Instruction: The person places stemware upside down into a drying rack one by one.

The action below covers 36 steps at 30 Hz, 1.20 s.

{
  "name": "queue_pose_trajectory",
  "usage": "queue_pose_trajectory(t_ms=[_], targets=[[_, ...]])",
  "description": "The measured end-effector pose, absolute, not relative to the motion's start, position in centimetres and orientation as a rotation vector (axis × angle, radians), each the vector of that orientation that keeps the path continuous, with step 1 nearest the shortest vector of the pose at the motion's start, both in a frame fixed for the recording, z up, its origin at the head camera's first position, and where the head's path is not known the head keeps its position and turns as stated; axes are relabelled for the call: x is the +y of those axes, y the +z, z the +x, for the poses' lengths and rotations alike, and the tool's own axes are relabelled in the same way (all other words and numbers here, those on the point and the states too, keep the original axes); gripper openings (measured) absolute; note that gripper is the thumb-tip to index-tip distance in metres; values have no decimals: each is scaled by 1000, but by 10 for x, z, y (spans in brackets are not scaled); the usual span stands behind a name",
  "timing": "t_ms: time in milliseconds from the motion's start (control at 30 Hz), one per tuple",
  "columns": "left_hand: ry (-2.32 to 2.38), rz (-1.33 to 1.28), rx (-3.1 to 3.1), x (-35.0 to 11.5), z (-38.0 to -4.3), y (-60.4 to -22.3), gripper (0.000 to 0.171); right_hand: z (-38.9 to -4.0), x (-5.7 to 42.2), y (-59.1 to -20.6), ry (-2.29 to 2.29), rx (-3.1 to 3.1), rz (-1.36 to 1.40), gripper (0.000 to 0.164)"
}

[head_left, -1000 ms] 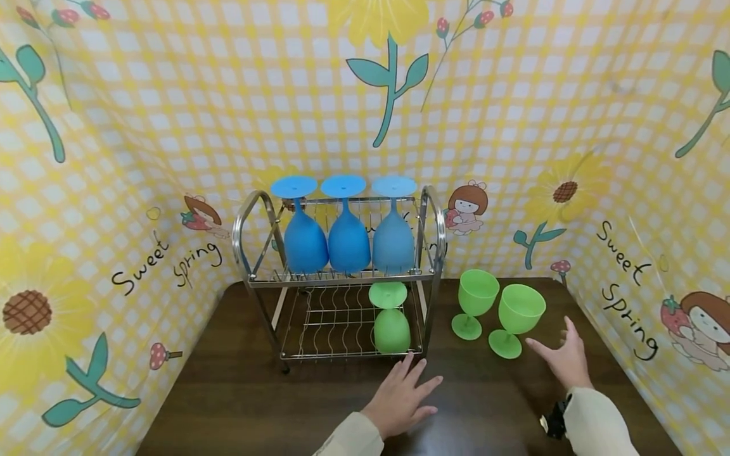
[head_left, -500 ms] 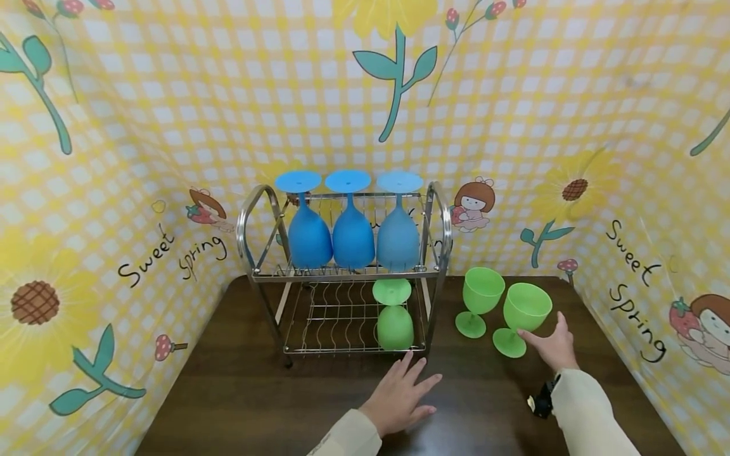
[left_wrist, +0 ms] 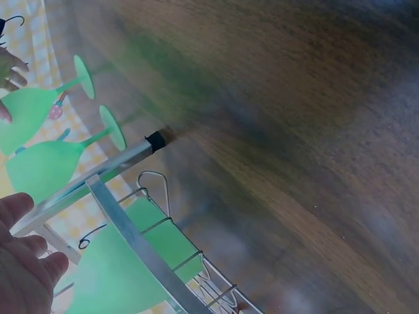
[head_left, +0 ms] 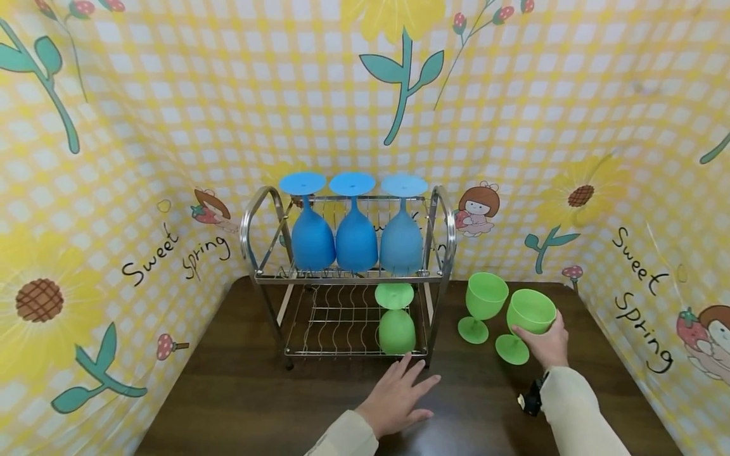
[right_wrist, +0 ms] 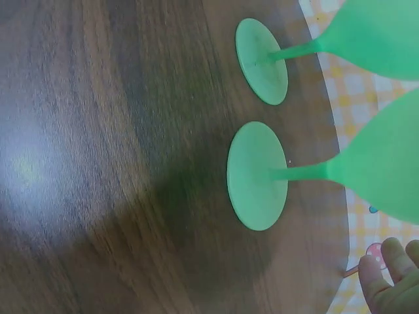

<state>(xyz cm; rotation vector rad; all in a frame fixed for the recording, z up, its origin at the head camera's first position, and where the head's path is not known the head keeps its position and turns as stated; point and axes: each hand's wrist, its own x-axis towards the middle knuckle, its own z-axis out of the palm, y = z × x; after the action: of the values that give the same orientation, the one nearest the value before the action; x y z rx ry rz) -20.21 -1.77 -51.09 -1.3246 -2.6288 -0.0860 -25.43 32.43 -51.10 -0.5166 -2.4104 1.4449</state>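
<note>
R hand (head_left: pixel 546 345) spans goblet (head_left: pixel 529 311), grip unclear; L hand (head_left: pixel 395 399) spread. Goblet prob. light, stiff; hold by bowl (right_wrist: pixel 386 160).

The place looks like a cloth-walled booth (head_left: pixel 319 82), room type unclear: yellow gingham cloth (head_left: pixel 513 95) lettered "Sweet Spring" surrounds a wood-grain table (head_left: pixel 239 392), where a dish rack (head_left: pixel 348 278) stands beyond the left hand (head_left: pixel 396 399).

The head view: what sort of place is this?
Probably a staged tabletop setup, not an ordinary kitchen: patterned cloth surrounds a dark table on three sides, where a metal rack holds upside-down goblets.
</note>
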Motion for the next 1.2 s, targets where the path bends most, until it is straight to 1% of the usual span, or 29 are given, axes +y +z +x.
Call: queue_pose_trajectory(t_ms=[133, 367, 600, 833, 933, 1067, 1200], targets=[[-69, -1320, -2614, -17, -201, -510, 57, -255, 320, -511, 1427, -2380, -525, 99], [-83, -1334, -2606, -16, -200, -508, 62, -254, 317, -510, 1500, -2344, -601, 99], [-26, -1319, -2651, -14, -202, -504, 66, -257, 315, -514, 1507, -2267, -616, 95], [2, -1344, -2637, -12, -203, -506, 69, -259, 314, -517, 1527, -2320, -608, 101], [-16, -1332, -2638, -13, -204, -506, 69, -260, 314, -517, 1516, -2341, -593, 99], [-28, -1320, -2646, -14, -203, -503, 68, -261, 311, -517, 1511, -2365, -530, 101], [-45, -1380, -2597, -12, -201, -501, 65, -258, 311, -516, 1511, -2369, -580, 100]])
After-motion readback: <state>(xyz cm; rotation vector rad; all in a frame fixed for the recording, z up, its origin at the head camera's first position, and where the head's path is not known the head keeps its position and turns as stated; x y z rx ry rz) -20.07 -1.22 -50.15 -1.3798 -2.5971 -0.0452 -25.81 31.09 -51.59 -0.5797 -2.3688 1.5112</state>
